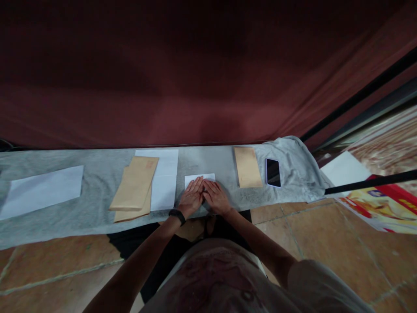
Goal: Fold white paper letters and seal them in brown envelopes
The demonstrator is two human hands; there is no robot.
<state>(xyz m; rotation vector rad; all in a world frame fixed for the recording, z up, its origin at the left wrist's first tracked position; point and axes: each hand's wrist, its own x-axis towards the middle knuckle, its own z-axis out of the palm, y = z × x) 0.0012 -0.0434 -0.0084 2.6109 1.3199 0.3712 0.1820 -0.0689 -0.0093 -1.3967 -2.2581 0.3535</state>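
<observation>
My left hand and my right hand lie flat, side by side, on a small folded white paper on the grey cloth. The fingers of both hands are stretched out and press down on the paper, with the fingertips nearly touching each other. Most of the paper is hidden under my palms; only its far edge shows. A black band sits on my left wrist.
Left of my hands lie stacked brown envelopes over a white sheet, and another white sheet farther left. To the right are a single brown envelope and a dark phone. A dark red curtain hangs behind. The floor is tiled.
</observation>
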